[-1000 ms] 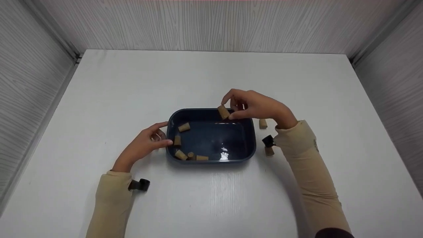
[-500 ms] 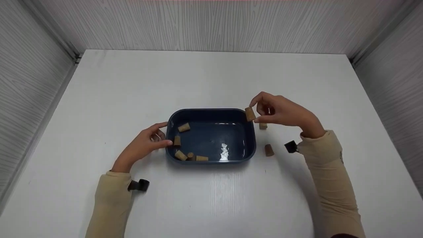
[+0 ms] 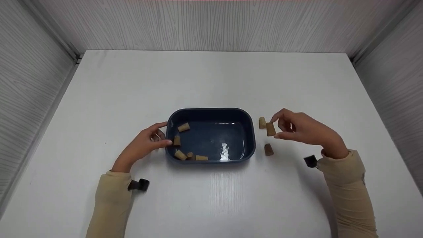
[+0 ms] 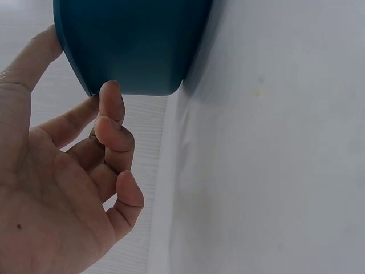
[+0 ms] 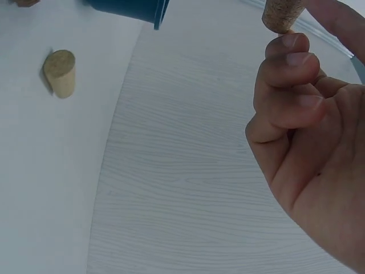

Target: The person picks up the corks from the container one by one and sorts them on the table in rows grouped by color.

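Right hand (image 3: pixel 299 129): cork (image 3: pixel 270 129) pinched, between tray (image 3: pixel 211 115) and right edge of counter (image 3: pixel 353 115) | left hand (image 3: pixel 144 142): unclenched, rested against tray | advised: light pinch, nearest loose cork (image 3: pixel 262 123) left unbumped, tray steadied.

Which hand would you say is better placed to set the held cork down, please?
Probably the right hand: it pinches the cork near two loose corks, while the left hand touches the tray on its left side.

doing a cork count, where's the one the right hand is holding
In the head view, the held cork is right of the blue tray, pinched by the right hand, just right of the paler cork in the picture.
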The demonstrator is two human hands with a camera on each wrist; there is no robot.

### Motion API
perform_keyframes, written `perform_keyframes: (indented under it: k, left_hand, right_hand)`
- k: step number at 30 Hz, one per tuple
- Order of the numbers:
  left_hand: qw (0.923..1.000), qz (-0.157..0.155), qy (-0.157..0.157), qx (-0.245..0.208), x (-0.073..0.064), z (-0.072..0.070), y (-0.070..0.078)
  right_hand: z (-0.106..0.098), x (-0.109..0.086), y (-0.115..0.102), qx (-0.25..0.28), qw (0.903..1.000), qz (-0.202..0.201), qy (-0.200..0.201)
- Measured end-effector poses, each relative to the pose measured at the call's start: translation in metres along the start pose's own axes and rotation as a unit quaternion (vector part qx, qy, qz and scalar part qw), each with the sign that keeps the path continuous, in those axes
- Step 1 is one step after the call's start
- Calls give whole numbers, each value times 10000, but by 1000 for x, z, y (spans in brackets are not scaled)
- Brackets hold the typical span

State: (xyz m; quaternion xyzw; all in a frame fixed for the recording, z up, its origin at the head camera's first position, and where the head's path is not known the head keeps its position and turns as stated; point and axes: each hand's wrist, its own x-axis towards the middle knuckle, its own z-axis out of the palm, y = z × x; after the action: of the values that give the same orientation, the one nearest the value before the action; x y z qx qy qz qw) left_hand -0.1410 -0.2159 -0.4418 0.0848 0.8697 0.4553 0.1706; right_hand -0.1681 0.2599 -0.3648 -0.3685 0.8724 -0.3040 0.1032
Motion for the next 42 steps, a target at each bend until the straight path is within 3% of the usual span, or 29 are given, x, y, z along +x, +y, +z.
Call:
perform_keyframes:
  k: [6, 16, 23, 42]
  left_hand:
    - [10000, -19, 10, 5, -1, -1, 0]
    - [9999, 5, 3, -103, -2, -3, -1]
    - [10000, -34, -5, -82, -2, -3, -2]
    - [10000, -53, 5, -32, -3, -3, 0]
  right_hand:
    - [5, -16, 10, -173, 9976, 649, -172]
    - [16, -31, 23, -428, 9877, 1384, -589]
    - [23, -41, 35, -374, 9795, 1732, -958]
    - [34, -44, 43, -900, 9632, 2279, -1104]
